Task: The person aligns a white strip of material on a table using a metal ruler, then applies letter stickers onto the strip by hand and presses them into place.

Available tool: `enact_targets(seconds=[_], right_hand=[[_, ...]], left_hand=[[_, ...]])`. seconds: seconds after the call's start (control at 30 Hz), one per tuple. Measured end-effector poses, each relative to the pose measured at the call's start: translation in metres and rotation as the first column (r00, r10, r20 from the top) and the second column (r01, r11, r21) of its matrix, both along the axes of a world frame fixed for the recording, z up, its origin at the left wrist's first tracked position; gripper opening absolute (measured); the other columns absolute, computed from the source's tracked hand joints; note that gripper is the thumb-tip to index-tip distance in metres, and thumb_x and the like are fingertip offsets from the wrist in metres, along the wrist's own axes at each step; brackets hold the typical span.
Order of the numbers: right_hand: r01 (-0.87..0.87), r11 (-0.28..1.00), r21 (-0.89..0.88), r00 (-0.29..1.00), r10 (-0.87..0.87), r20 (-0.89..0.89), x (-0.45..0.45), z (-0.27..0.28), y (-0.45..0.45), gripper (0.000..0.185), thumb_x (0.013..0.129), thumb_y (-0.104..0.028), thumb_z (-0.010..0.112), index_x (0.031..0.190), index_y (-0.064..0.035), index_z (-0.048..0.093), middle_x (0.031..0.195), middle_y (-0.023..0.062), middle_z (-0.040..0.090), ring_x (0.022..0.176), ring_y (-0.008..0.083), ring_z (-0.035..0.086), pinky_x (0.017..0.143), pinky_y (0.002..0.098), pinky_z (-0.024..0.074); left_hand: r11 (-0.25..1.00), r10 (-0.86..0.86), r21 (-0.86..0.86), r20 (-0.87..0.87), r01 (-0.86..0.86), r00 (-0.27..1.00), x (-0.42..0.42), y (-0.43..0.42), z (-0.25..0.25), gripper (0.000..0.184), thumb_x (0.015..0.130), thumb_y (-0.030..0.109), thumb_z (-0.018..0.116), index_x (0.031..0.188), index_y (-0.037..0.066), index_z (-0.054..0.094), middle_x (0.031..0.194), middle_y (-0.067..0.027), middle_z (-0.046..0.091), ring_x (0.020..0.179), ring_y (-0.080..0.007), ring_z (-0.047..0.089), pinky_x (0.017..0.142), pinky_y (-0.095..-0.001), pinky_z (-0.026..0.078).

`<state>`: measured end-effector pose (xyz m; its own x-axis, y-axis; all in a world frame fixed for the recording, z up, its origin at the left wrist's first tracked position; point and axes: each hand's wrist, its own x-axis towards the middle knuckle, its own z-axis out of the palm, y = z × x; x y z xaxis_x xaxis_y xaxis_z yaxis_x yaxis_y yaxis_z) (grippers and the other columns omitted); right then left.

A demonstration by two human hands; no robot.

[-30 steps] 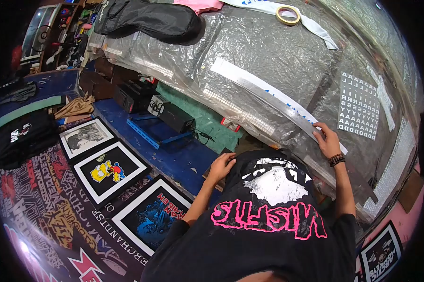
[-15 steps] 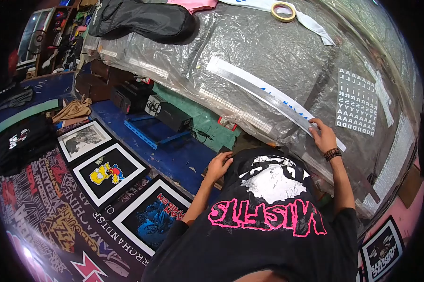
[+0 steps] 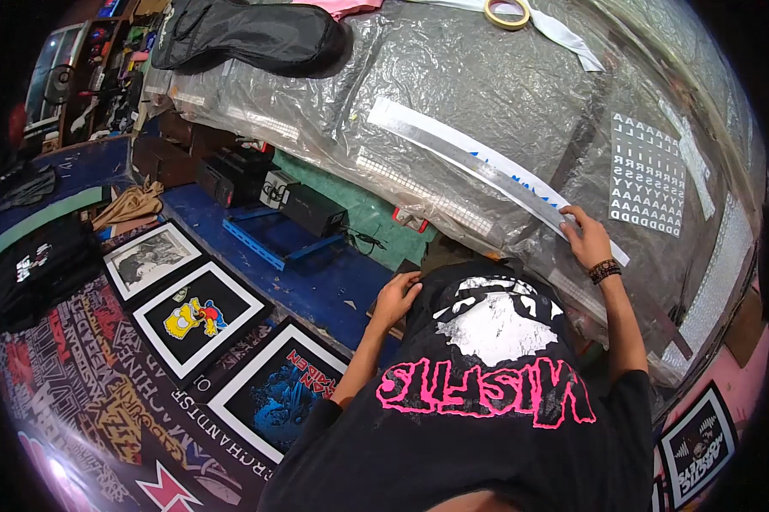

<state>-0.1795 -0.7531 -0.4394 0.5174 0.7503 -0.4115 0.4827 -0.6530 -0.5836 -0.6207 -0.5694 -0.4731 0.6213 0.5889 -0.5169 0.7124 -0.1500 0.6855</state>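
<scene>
A long white paper strip with blue marks and a grey band along it lies slantwise on the plastic-covered table. Near its right end, my right hand, with a beaded bracelet on the wrist, has bent fingers closed on the strip. My left hand is low by the table's near edge, beside the front of my black shirt. Its fingers are curled together, and what they hold, if anything, is hidden against dark cloth. Right of the strip lies a sheet of white letters.
A roll of tape and a black padded bag lie at the table's far side. Bubble wrap runs along the right edge. To the left are framed prints, a blue metal stand and black boxes.
The view has shifted slightly, so the table things appear a little higher and further left. Both hands keep their places, the right one still at the strip.
</scene>
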Motion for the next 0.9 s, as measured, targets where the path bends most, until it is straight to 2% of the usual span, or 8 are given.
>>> enact_targets(seconds=[0.53, 0.6, 0.63, 0.7, 0.73, 0.8, 0.83, 0.9], right_hand=[[0.006, 0.999, -0.036, 1.0, -0.007, -0.017, 0.0, 0.002, 0.001, 0.03, 0.095, -0.029, 0.066, 0.124, -0.0225, 0.063, 0.106, 0.0225, 0.072, 0.104, 0.0405, 0.069, 0.085, 0.0475, 0.0529], [0.005, 0.999, 0.039, 1.0, -0.006, 0.022, -0.001, -0.003, -0.003, 0.029, 0.095, -0.028, 0.066, 0.124, -0.0213, 0.063, 0.098, 0.0202, 0.071, 0.092, 0.0389, 0.069, 0.079, 0.0457, 0.0521], [0.006, 0.999, 0.037, 1.0, -0.006, 0.023, 0.0, 0.001, -0.002, 0.029, 0.095, -0.028, 0.066, 0.124, -0.0213, 0.063, 0.098, 0.0202, 0.071, 0.092, 0.0389, 0.069, 0.079, 0.0457, 0.0521], [0.017, 0.998, 0.064, 0.997, -0.013, -0.073, 0.004, 0.015, 0.0, 0.028, 0.095, -0.023, 0.069, 0.122, -0.0167, 0.066, 0.083, 0.0143, 0.065, 0.074, 0.0292, 0.062, 0.07, 0.0394, 0.0487], [0.024, 0.998, 0.061, 0.997, -0.02, -0.07, 0.005, 0.021, 0.0, 0.028, 0.095, -0.023, 0.069, 0.122, -0.0167, 0.066, 0.083, 0.0143, 0.065, 0.074, 0.0292, 0.062, 0.07, 0.0394, 0.0487], [0.078, 0.958, 0.277, 0.989, -0.039, -0.142, 0.005, 0.035, -0.003, 0.026, 0.093, -0.017, 0.071, 0.119, -0.0116, 0.067, 0.075, 0.008, 0.056, 0.065, 0.0179, 0.049, 0.064, 0.0325, 0.0429], [0.095, 0.957, 0.274, 0.989, -0.06, -0.133, 0.005, 0.047, -0.004, 0.026, 0.093, -0.017, 0.071, 0.119, -0.0116, 0.067, 0.075, 0.008, 0.056, 0.065, 0.0179, 0.049, 0.064, 0.0325, 0.0429], [0.127, 0.963, 0.239, 0.981, -0.086, -0.175, 0.001, 0.077, -0.003, 0.025, 0.093, -0.014, 0.072, 0.117, -0.0088, 0.068, 0.075, 0.0048, 0.056, 0.066, 0.0111, 0.047, 0.063, 0.0279, 0.0415]], left_hand=[[1.0, -0.01, 0.008, -0.009, 0.01, 1.0, -0.007, 0.001, -0.003, 0.034, 0.096, 0.022, 0.067, 0.125, 0.004, 0.067, 0.113, -0.0134, 0.072, 0.104, -0.0275, 0.071, 0.089, -0.0361, 0.054], [1.0, 0.004, 0.002, -0.007, -0.004, 1.0, -0.009, 0.0, -0.003, 0.034, 0.096, 0.022, 0.067, 0.125, 0.004, 0.067, 0.113, -0.0134, 0.072, 0.104, -0.0273, 0.071, 0.089, -0.0359, 0.054], [1.0, 0.015, -0.003, -0.005, -0.015, 1.0, -0.01, 0.001, -0.001, 0.033, 0.097, 0.022, 0.067, 0.125, 0.004, 0.067, 0.113, -0.0134, 0.072, 0.104, -0.0272, 0.071, 0.088, -0.0358, 0.054], [1.0, 0.026, -0.001, 0.002, -0.026, 1.0, -0.012, 0.001, 0.004, 0.033, 0.097, 0.022, 0.066, 0.125, 0.004, 0.067, 0.113, -0.0134, 0.072, 0.103, -0.0271, 0.071, 0.088, -0.0357, 0.054], [0.999, 0.036, 0.002, 0.008, -0.036, 0.999, -0.015, 0.002, 0.006, 0.033, 0.097, 0.022, 0.066, 0.125, 0.004, 0.067, 0.112, -0.0134, 0.072, 0.102, -0.0271, 0.071, 0.088, -0.0355, 0.054], [0.999, 0.032, 0.018, 0.002, -0.032, 0.999, -0.02, 0.006, 0.01, 0.032, 0.098, 0.021, 0.066, 0.124, 0.004, 0.067, 0.111, -0.0133, 0.072, 0.1, -0.027, 0.071, 0.088, -0.0354, 0.054], [0.999, 0.034, 0.036, -0.005, -0.034, 0.999, -0.022, 0.01, 0.011, 0.032, 0.098, 0.021, 0.065, 0.124, 0.003, 0.067, 0.11, -0.0133, 0.072, 0.099, -0.0268, 0.071, 0.087, -0.0353, 0.054], [0.998, 0.005, 0.062, 0.026, -0.007, 1.0, -0.026, 0.02, 0.013, 0.03, 0.098, 0.02, 0.065, 0.123, 0.003, 0.068, 0.109, -0.0135, 0.071, 0.098, -0.0269, 0.071, 0.087, -0.0353, 0.054]])
